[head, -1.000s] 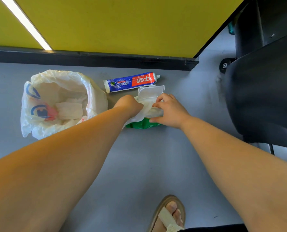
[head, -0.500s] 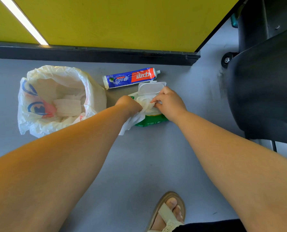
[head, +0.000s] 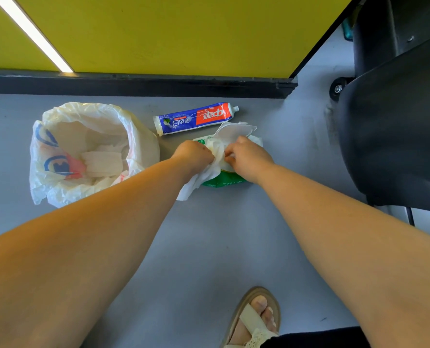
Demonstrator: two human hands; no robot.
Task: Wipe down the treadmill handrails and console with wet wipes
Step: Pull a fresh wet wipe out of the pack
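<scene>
The smooth grey floor (head: pixel 208 247) carries everything here. A flat green plastic pack of wet wipes (head: pixel 224 180) lies on it with its clear flip lid (head: pixel 234 131) raised. A white wet wipe (head: pixel 196 182) hangs out of the pack, its loose end on the floor at the pack's left. On the far side of the pack, just beside it, lies a blue, red and white toothpaste tube (head: pixel 191 118) with its cap to the right. Left of the pack sits a crumpled white plastic bag (head: pixel 138 136), open, with used white wipes (head: pixel 100 159) inside. Right of the pack, apart from it, stands the black treadmill housing (head: pixel 397 121). On the near side, a foot in a beige sandal (head: pixel 254 315) rests on the floor.
</scene>
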